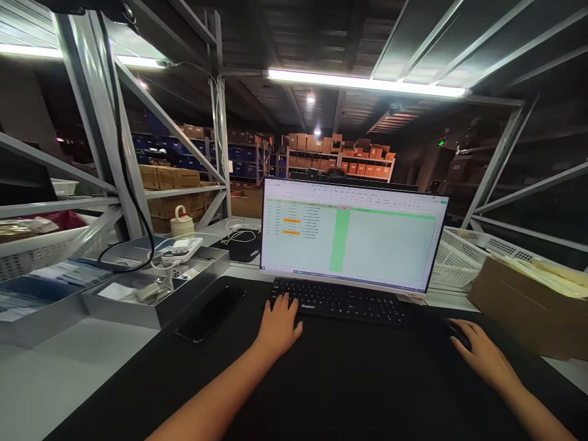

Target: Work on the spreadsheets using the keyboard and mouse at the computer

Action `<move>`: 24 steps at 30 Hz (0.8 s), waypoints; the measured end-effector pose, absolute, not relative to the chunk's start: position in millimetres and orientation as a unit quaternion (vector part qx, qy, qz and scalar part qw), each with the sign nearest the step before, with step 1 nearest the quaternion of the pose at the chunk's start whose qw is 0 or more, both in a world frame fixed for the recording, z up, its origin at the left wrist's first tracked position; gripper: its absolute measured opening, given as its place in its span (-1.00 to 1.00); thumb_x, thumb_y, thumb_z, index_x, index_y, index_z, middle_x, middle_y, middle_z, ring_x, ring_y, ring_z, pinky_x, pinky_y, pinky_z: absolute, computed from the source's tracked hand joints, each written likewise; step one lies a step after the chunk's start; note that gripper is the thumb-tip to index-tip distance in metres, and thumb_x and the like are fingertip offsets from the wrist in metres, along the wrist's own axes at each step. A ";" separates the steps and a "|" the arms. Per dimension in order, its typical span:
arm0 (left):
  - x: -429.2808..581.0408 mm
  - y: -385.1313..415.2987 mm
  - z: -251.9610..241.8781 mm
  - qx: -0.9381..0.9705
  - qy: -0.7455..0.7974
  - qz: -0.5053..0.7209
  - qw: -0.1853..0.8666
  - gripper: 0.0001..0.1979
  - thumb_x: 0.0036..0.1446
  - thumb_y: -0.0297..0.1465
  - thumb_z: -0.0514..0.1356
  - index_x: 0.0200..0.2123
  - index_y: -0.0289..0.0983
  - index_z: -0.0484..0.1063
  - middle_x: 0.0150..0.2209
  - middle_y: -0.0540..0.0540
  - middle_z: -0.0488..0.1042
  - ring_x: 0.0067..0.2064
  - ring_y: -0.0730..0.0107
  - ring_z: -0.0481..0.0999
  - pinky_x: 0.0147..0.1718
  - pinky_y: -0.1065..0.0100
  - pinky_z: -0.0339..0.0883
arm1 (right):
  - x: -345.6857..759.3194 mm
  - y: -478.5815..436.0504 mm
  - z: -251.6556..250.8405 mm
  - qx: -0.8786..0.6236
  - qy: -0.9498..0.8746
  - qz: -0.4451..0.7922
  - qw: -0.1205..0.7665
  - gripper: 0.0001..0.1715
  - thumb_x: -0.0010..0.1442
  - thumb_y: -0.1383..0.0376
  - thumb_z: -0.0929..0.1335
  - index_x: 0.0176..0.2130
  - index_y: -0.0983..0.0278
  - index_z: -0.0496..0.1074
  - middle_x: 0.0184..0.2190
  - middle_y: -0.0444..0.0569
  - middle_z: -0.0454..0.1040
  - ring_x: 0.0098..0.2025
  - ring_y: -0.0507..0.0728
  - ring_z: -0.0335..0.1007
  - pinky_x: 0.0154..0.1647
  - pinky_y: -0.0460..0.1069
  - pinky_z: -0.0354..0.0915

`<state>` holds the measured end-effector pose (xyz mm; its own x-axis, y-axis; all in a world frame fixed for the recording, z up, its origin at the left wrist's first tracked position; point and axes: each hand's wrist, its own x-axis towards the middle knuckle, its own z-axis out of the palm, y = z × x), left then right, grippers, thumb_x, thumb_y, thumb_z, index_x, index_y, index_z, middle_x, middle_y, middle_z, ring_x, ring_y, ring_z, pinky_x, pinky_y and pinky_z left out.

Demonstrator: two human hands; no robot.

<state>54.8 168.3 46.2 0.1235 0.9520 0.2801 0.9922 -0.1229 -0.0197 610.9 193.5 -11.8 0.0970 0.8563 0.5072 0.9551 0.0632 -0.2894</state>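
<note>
My left hand (278, 324) rests with spread fingers at the left end of a black keyboard (340, 301), its fingertips on the lower keys. At the right, my right hand (478, 348) is wrapped over a black mouse (456, 334) on a black desk mat (358, 373). Behind the keyboard stands a monitor (386, 245) showing a spreadsheet with a green column and orange cells. A dark phone (211, 313) lies on the mat to the left of my left hand.
Grey trays (158, 315) with papers and small items stand at the left, near a cream bottle (182, 223). A cardboard box (519, 306) and white baskets (454, 266) are at the right. Metal posts frame the desk.
</note>
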 end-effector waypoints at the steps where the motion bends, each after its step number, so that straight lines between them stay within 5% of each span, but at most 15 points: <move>1: 54.8 168.0 46.1 -0.743 -0.655 -0.099 0.101 -0.39 0.26 -0.26 0.07 0.35 -0.32 0.24 0.40 -0.41 0.21 0.42 -0.16 0.19 0.33 -0.23 0.07 | 612.2 193.5 -12.2 -0.674 -0.672 -0.087 0.293 -0.37 0.19 -0.05 0.23 0.12 0.13 0.46 0.11 0.10 0.49 0.10 0.31 0.50 0.09 0.21 0.44; 24: 55.3 168.2 44.6 -0.741 -0.656 -0.113 0.088 -0.37 0.25 -0.21 0.09 0.34 -0.28 0.24 0.41 -0.39 0.20 0.42 -0.11 0.19 0.34 -0.21 0.06 | 627.9 201.9 -23.0 -0.638 -0.704 -0.105 0.294 -0.39 0.12 -0.04 0.25 0.03 0.17 0.53 0.03 0.12 0.54 0.04 0.33 0.54 0.10 0.20 0.45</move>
